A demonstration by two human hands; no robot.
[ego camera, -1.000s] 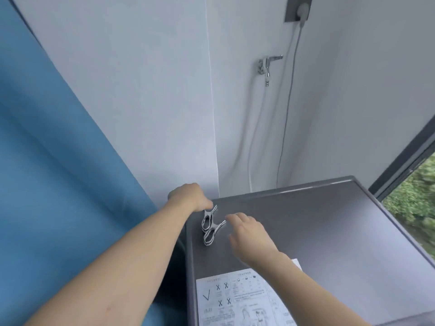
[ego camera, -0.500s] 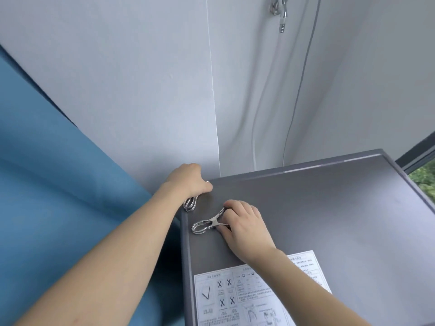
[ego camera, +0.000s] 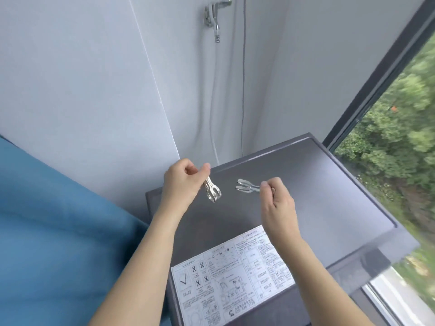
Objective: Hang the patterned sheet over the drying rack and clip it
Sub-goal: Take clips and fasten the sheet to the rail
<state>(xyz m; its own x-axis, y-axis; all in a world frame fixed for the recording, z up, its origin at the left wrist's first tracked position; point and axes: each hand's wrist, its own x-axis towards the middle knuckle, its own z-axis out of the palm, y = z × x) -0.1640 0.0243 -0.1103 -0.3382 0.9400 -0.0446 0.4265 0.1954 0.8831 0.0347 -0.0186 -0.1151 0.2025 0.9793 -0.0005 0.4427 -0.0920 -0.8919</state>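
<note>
Now, two metal clips are up off the grey appliance top (ego camera: 329, 196): the left clip (ego camera: 213, 191) points down and right, the right clip (ego camera: 247, 187) lies level, mouth leftward. Left hand (ego camera: 181, 184) and right hand (ego camera: 279, 203) each pinch a tail end. Patterned sheet and rack aren't visible, probably off to the left beyond the blue cloth (ego camera: 58, 220), so both hands look equally placed.

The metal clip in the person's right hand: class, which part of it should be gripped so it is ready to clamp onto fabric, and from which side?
Grip the handle end of the metal clip, as the right hand does, coming from the right. Its forked jaws point left and stay free, so squeezing the handles should open them.
</note>
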